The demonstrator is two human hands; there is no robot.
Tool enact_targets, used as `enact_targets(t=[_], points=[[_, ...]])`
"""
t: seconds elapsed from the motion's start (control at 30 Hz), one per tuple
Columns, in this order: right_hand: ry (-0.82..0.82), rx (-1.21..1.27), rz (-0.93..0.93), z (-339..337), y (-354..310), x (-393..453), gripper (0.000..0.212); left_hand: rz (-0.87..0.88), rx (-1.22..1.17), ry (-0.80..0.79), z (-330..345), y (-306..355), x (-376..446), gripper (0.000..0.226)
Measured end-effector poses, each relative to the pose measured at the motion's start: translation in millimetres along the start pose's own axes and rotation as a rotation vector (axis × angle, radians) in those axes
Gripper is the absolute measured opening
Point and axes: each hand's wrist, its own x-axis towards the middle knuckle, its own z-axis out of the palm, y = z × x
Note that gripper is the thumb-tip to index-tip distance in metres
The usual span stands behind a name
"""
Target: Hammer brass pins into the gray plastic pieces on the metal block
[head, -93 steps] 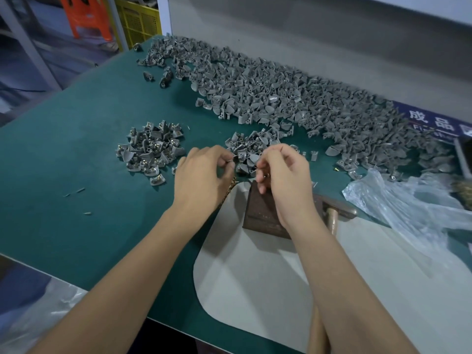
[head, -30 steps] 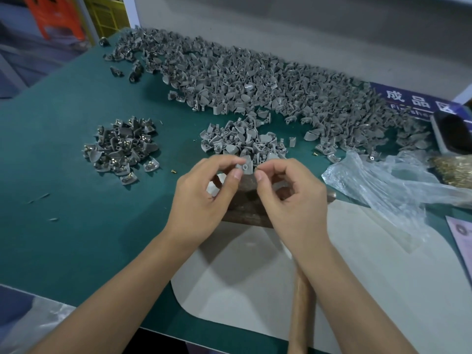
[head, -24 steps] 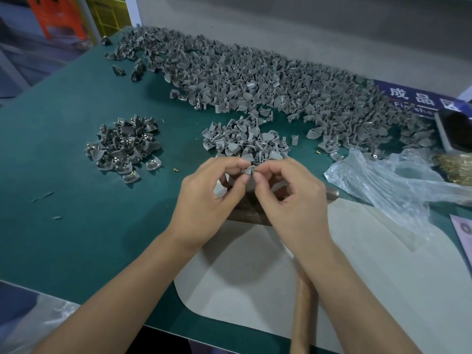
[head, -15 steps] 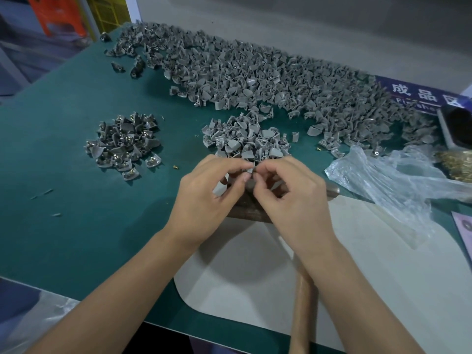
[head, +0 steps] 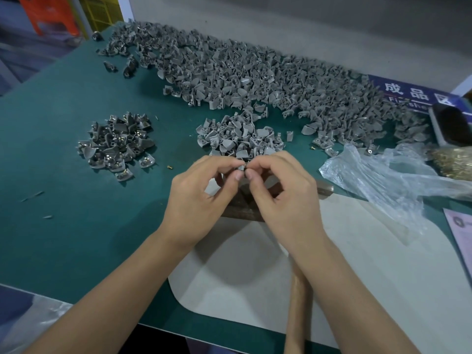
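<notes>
gray piece (head: 241,166) still between both hands (head: 278,190)

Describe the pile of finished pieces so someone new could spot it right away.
On the green table, look left of the hands, apart from the long gray heap at the back. The small left pile stands alone, and its pieces show glints of brass.

Two hands meet over a brown metal block (head: 242,213). The left hand (head: 201,200) and right hand (head: 286,200) pinch one small gray piece (head: 240,167) together. A big pile of gray pieces (head: 255,80) lies behind on the green table (head: 63,238).
</notes>
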Motion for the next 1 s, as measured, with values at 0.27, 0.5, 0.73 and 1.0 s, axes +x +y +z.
enact_targets(t=[0.27,0.5,0.73,1.0], points=[[0.018,0.064,0.096,-0.4,2.6,1.7,0.008,-0.023,-0.032,0.032,2.7,2.1,-3.0,0.014],[0.063,0.078,0.150,4.0,-1.3,-0.7,0.004,-0.048,-0.096,0.041,3.7,3.5,-4.0,0.014],[0.080,0.134,0.141,5.1,-2.3,1.3,0.005,-0.112,-0.224,0.066,7.3,5.3,-3.6,0.015],[-0.029,0.065,0.114,-3.8,4.2,4.9,0.009,-0.094,-0.161,0.020,7.1,-0.4,-6.1,0.014]])
